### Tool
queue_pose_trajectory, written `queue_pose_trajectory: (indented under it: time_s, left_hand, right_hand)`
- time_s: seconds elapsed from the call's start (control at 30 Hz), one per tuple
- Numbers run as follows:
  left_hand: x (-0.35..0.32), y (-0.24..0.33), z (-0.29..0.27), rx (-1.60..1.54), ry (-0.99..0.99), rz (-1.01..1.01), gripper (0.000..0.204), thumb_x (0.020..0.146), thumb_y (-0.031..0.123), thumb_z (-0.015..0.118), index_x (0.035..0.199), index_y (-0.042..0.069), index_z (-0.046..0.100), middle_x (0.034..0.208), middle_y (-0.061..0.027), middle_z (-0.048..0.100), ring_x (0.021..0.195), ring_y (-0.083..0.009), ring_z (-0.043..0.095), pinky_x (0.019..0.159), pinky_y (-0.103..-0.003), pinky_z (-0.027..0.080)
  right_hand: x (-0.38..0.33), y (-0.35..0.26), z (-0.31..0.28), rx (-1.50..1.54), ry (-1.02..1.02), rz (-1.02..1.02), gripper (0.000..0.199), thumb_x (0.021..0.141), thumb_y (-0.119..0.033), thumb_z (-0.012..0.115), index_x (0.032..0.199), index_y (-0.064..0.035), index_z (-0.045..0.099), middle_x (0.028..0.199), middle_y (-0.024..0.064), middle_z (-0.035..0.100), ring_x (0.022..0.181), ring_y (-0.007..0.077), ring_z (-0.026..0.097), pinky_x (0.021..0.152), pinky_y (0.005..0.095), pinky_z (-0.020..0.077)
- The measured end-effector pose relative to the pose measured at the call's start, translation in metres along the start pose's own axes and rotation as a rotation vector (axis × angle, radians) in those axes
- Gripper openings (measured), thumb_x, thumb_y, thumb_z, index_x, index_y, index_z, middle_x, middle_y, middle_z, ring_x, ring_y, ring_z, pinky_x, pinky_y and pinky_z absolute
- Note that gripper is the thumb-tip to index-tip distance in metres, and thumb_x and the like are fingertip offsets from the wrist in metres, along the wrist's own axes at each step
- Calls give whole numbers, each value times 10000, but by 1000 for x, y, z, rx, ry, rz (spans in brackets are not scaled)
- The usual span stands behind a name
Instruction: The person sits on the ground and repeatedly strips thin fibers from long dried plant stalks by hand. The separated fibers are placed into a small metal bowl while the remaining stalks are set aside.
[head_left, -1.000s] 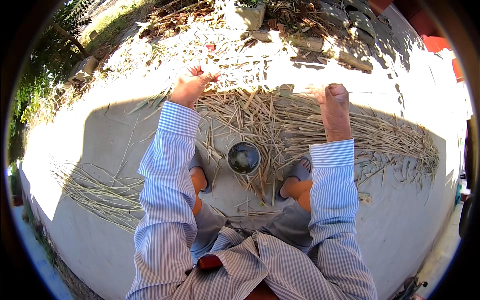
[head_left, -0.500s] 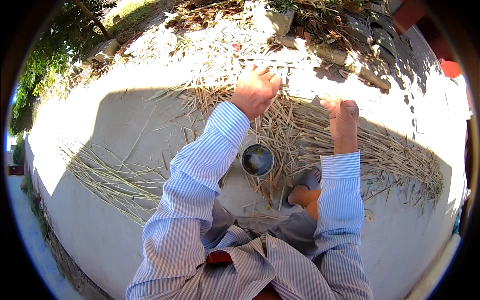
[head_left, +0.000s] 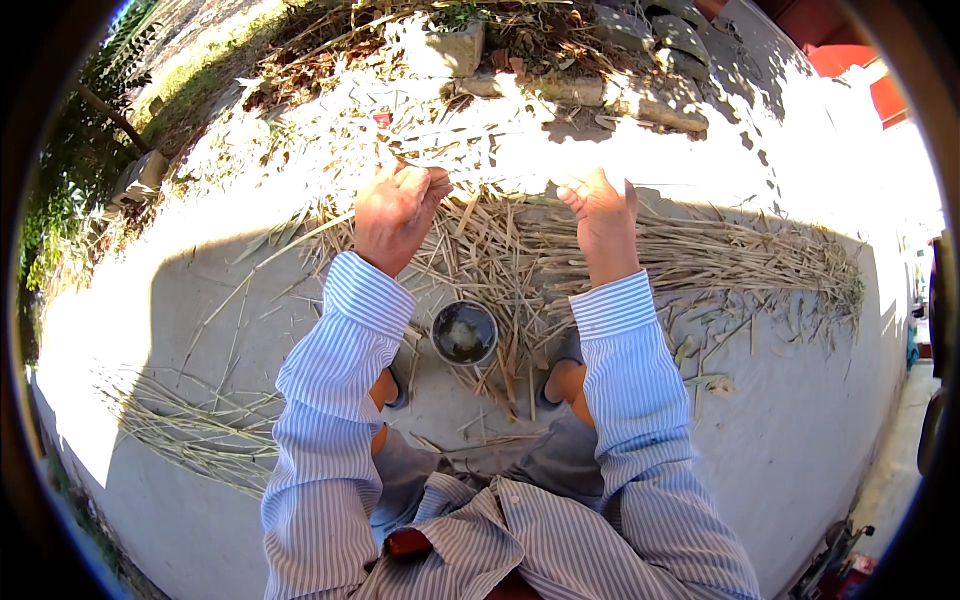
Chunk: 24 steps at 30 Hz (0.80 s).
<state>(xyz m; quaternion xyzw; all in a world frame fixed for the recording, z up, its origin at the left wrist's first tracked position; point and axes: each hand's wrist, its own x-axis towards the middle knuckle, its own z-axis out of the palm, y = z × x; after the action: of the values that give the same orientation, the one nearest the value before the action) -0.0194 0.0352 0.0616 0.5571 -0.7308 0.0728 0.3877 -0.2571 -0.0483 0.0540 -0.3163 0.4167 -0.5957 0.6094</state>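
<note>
My left hand [head_left: 397,217] is closed over the far edge of a dry stalk heap [head_left: 485,245]. A long pale stalk [head_left: 268,264] runs from beside it toward the lower left and seems held in its fingers. Off to the right, my right hand [head_left: 606,222] has its fingers curled in and its thumb up, over the near end of a long bundle of dry stalks [head_left: 730,255]. Bright sunlight washes out both sets of fingertips, so what the right one pinches cannot be made out. Between my forearms stands a round bowl [head_left: 465,333] with dark liquid.
Thin greenish stalks [head_left: 190,425] lie spread at the left on the concrete floor [head_left: 780,430]. Leaf litter, a stone block [head_left: 445,50] and a log [head_left: 655,108] border the far side. My feet flank the bowl.
The view has swung to the right, so the scene sits farther left. My hands have drawn slightly apart, the left moving leftward. My left foot has come into sight beside the bowl.
</note>
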Motion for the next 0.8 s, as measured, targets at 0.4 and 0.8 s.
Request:
queue_pose_trajectory:
  time_s: [0.4,0.8]
  left_hand:
    - [-3,-62,-33,5,60,-420,166,901,158,645,982,16,621,900,-84,690,836,-181,637,809,-325,478]
    - [-8,-52,-17,84,-246,-111,104,763,180,697,763,105,625,689,-31,641,712,-227,602,744,-394,412]
  right_hand:
    - [16,11,-16,-143,-85,-19,356,970,-171,535,1190,101,468,996,208,633,828,232,666,591,238,543]
    - [28,18,-27,-30,-143,-12,289,960,-175,548,1096,79,523,963,150,608,820,216,653,600,267,552]
